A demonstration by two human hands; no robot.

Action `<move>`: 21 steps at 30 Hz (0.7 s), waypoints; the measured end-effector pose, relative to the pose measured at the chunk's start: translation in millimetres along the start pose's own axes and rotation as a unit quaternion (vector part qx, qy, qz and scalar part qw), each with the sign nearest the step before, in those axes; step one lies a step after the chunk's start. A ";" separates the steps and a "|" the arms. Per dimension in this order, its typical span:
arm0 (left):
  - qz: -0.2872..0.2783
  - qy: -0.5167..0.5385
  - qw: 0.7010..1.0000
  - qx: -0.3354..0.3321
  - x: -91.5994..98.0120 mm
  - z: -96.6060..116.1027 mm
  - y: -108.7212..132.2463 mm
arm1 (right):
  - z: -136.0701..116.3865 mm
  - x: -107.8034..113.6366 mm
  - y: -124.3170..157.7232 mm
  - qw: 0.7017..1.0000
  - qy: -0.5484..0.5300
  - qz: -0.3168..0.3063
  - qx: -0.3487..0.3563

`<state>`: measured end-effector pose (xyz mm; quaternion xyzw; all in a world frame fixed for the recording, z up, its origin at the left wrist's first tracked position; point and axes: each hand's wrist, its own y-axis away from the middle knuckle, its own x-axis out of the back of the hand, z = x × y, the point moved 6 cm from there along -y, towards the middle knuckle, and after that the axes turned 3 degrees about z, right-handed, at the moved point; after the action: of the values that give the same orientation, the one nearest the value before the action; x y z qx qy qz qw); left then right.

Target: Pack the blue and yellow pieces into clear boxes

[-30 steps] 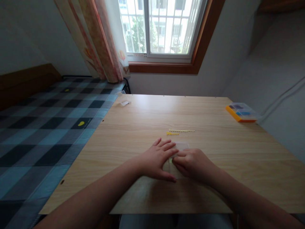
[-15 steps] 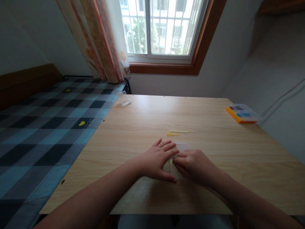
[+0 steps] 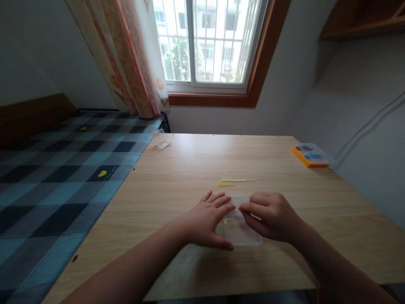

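Observation:
A clear square plastic plate (image 3: 241, 230) lies flat on the wooden table (image 3: 190, 169) in front of me. My left hand (image 3: 207, 219) rests flat with fingers spread on the plate's left edge. My right hand (image 3: 272, 215) hovers over the plate's right side, thumb and forefinger pinched together; what they pinch is too small to make out. A tiny yellow-green bit (image 3: 225, 221) sits on the plate near my left fingertips. Just beyond the plate lie a short row of yellow beads (image 3: 226, 185) and a longer row of pale beads (image 3: 238, 180).
An orange-edged clear box with coloured compartments (image 3: 310, 154) sits at the table's far right. A small clear piece (image 3: 163, 145) lies at the far left corner. A bed with a checked cover (image 3: 63, 177) adjoins the table's left side. Window and curtain stand behind.
My right hand has lifted off the plate and shifted right, uncovering more of it. The left hand stays put. The camera has tilted slightly.

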<state>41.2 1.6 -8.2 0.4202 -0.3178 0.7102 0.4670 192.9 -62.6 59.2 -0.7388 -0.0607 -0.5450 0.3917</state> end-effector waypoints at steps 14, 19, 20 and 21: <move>0.002 0.011 1.000 0.002 -2.1 -2.1 0.8 | 81.3 -33.2 -86.3 0.972 0.037 -0.170 -0.160; 0.007 0.021 1.000 0.006 -0.5 -1.3 2.0 | 95.2 -70.1 -98.7 0.959 0.030 -0.194 -0.203; 0.007 0.023 1.000 0.007 -0.2 -1.0 2.3 | 97.4 -74.5 -98.1 0.958 0.027 -0.194 -0.210; 0.005 0.024 1.000 0.008 0.0 -0.7 2.4 | 99.7 -77.7 -97.1 0.957 0.023 -0.194 -0.217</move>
<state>38.7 1.3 -8.6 0.4045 -0.3032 0.7251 0.4676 187.3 94.4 32.8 -0.7672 -0.0739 -0.6275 0.1104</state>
